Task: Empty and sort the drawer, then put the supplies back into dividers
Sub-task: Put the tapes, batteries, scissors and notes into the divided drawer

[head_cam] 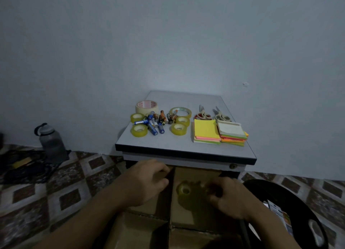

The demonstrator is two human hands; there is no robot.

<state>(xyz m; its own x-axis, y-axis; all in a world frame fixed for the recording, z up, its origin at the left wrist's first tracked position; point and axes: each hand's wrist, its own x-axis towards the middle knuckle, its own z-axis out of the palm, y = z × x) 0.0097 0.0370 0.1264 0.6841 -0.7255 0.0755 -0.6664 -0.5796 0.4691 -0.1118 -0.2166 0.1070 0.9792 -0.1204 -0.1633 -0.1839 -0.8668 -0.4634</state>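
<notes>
Tape roll [184, 190] sits in the drawer [196, 176] at six o'clock of the tabletop [168, 146]; we risk buckling the divider [170, 198] our left hand [147, 181] grips, the hold of our right hand [228, 198] too blurred to tell.

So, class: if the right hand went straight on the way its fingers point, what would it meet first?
Most likely the tape roll lying in the drawer just left of the right hand; beyond it stands the cardboard divider. The picture is blurred, so depth is uncertain.
</notes>
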